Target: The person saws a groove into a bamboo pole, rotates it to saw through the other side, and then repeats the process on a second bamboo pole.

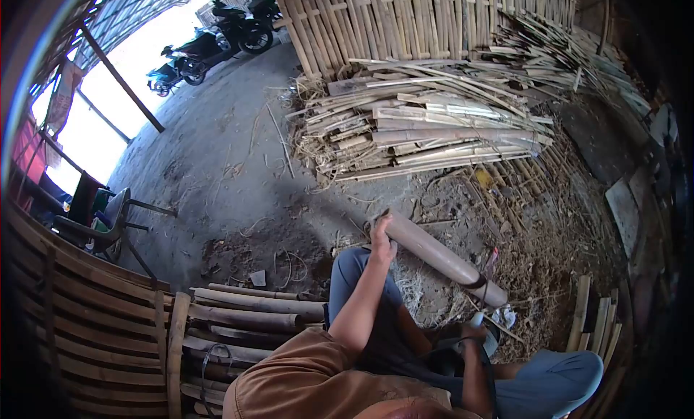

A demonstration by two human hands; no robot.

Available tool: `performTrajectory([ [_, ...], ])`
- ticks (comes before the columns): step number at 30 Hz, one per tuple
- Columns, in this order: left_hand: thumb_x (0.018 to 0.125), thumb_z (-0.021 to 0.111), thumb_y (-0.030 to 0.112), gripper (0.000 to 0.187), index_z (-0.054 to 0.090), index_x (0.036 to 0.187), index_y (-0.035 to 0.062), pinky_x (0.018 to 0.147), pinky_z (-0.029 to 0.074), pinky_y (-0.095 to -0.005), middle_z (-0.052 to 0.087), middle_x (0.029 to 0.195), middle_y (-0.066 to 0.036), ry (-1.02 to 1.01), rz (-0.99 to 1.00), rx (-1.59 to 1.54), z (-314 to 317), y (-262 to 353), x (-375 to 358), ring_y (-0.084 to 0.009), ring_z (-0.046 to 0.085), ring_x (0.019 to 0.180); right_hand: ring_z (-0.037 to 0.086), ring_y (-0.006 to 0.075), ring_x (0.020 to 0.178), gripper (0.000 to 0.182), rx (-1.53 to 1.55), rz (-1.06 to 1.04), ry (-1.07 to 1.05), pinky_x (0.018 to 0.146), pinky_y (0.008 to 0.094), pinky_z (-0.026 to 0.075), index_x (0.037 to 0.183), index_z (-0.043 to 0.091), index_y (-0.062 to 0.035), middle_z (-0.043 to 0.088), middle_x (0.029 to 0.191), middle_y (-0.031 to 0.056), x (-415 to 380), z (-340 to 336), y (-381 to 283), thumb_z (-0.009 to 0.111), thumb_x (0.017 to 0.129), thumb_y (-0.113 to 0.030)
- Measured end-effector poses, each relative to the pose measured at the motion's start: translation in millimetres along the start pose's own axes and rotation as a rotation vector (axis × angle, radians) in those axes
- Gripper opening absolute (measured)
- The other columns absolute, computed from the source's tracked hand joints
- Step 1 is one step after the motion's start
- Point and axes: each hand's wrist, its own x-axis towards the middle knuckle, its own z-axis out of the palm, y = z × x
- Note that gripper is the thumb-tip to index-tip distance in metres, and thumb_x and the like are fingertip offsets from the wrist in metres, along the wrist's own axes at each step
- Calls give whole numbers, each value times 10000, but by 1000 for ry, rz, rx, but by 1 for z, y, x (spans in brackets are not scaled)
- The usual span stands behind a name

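A thick grey-brown bamboo pole (441,256) slants across the ground in front of my legs, with a dark band near its lower right end. My left hand (383,238) is closed on its upper left end, the arm stretched out over my knee. Close to the pole's other end, my right hand (473,332) is low between my legs, fingers wrapped round a small object with a pale, rounded tip (477,319). What that object is I cannot tell. A crumpled pale plastic scrap (506,316) lies beside the pole's lower end.
A pile of split bamboo (434,130) lies ahead, before a bamboo slat wall (426,22). Bamboo poles (246,318) and a slatted bench (94,325) are at my left. A chair (108,220) stands farther left, motorbikes (217,47) beyond. Shavings (542,267) litter the ground at right.
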Motion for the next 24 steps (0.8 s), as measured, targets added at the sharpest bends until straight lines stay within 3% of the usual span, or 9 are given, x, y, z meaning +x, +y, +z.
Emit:
performTrajectory([
  [7, 739, 774, 251, 336, 649, 1020, 116, 855, 461, -404, 617, 1036, -38, 72, 51, -2, 12, 9, -17, -202, 596, 943, 647, 441, 977, 438, -216, -222, -215, 864, 507, 513, 1037, 625, 86, 653, 1032, 293, -25, -22, -48, 671, 739, -231],
  [11, 797, 721, 306, 392, 645, 1122, 102, 906, 450, -402, 612, 1131, -63, -56, 226, 186, -34, -21, 13, -217, 574, 1040, 658, 422, 1003, 408, 116, 60, -73, 863, 480, 529, 1042, 663, 45, 689, 1009, 259, -14, -22, -36, 714, 755, -240],
  [14, 861, 651, 350, 394, 638, 1151, 83, 1013, 377, -389, 601, 1184, -59, 29, -102, 128, 2, 6, -22, -202, 526, 1109, 689, 358, 881, 364, 227, 120, 39, 738, 466, 522, 966, 672, 68, 701, 906, 225, 23, 11, 9, 693, 781, -245],
  [15, 893, 624, 349, 417, 619, 1204, 71, 1057, 338, -400, 588, 1229, -69, -47, 35, 171, -12, -5, -11, -205, 505, 1177, 683, 337, 837, 357, 212, 169, 47, 708, 463, 514, 953, 672, 65, 701, 875, 205, 13, 4, 3, 684, 775, -244],
  [16, 906, 584, 524, 598, 514, 1351, 130, 1100, 268, -491, 529, 1340, -71, -277, -7, 187, -27, -6, -3, -225, 409, 1295, 673, 339, 813, 340, 206, 137, -46, 695, 466, 508, 928, 668, 61, 696, 862, 209, 7, -9, -8, 673, 743, -224],
  [18, 930, 609, 318, 501, 533, 1320, 13, 1068, 369, -454, 560, 1295, -133, -136, -99, 105, 8, -3, -31, -262, 510, 1225, 647, 417, 1000, 406, 141, -41, -112, 856, 484, 505, 972, 660, 57, 673, 1004, 271, 3, -30, -16, 677, 764, -291],
  [19, 946, 572, 426, 617, 405, 1437, 91, 1097, 321, -497, 477, 1396, -132, -335, -59, 195, -1, -15, -22, -303, 478, 1263, 683, 388, 836, 411, 96, -59, -201, 736, 456, 532, 990, 667, 38, 688, 876, 237, -34, -104, -80, 695, 751, -296],
  [21, 936, 586, 334, 553, 486, 1333, -38, 1077, 357, -419, 546, 1305, -138, -346, -70, 204, 1, -26, -24, -286, 508, 1229, 670, 307, 635, 386, 289, -131, -329, 587, 407, 527, 1013, 675, 14, 679, 726, 162, -21, -137, -82, 707, 758, -274],
  [24, 895, 617, 292, 487, 573, 1252, -36, 1053, 365, -394, 561, 1269, -130, -444, 28, 259, 2, -28, -25, -253, 527, 1177, 643, 156, 606, 320, 151, -209, -258, 531, 329, 501, 999, 669, 23, 667, 723, 106, -55, -258, -152, 734, 756, -174],
])
